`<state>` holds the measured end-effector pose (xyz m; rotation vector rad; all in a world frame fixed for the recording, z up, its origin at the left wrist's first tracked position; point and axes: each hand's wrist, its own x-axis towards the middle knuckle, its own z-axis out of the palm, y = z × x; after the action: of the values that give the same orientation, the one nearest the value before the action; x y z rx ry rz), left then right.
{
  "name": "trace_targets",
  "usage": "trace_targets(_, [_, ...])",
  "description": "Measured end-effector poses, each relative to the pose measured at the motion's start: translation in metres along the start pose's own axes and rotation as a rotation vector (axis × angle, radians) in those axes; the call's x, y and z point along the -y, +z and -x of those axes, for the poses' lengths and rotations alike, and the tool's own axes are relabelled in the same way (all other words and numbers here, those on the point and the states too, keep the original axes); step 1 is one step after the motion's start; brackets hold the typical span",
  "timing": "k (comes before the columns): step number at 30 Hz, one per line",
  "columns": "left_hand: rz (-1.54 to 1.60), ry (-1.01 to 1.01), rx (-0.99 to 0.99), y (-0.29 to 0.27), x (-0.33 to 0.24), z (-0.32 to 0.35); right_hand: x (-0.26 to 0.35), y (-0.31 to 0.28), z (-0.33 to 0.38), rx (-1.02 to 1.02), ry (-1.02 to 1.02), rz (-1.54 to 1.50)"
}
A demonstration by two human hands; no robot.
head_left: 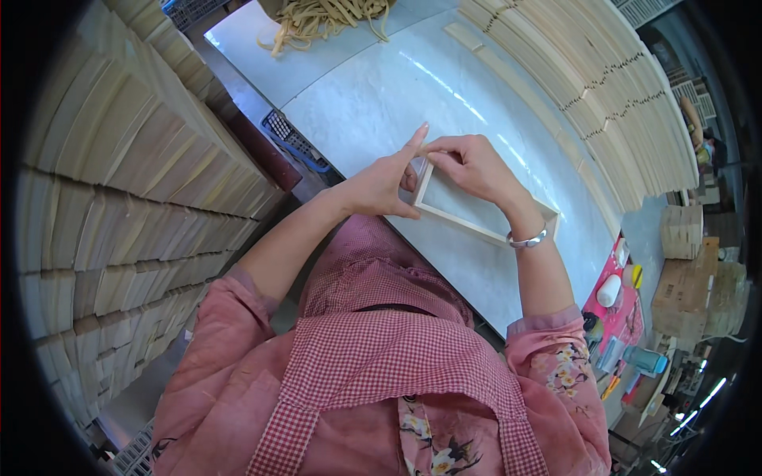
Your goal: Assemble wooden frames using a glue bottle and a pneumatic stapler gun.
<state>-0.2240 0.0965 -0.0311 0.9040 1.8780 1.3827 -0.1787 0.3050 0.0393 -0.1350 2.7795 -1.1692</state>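
Observation:
A shallow, rectangular frame of pale wood (pixel 464 224) lies on the light, glossy tabletop (pixel 365 99), close to its near edge. My left hand (pixel 379 186) grips the frame's left end, one finger stretched out past the far corner and other fingertips curled against the short side. At that same corner, my right hand (pixel 476 168) reaches over the frame with thumb and forefinger pinched together on the wood. Whether a small piece sits between those fingertips is hidden. A bracelet circles the right wrist, above the frame's right part.
Tall stacks of thin wooden boards (pixel 127 151) rise on the left. More wooden strips (pixel 571 79) line the table's far right side. A heap of tan strips (pixel 325 20) lies at the back. On the right, a pink mat (pixel 623 305) bears a white bottle (pixel 609 290) and small items.

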Motion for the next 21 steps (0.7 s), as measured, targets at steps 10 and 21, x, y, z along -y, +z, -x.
trace_targets(10, [-0.362, 0.25, -0.129, 0.007, 0.02, 0.001, 0.039, 0.008, 0.07, -0.105, 0.027, 0.33])
trace_targets(21, [-0.579, 0.325, -0.102, 0.001, 0.015, -0.017, -0.019, 0.052, 0.188, -0.382, 0.112, 0.293])
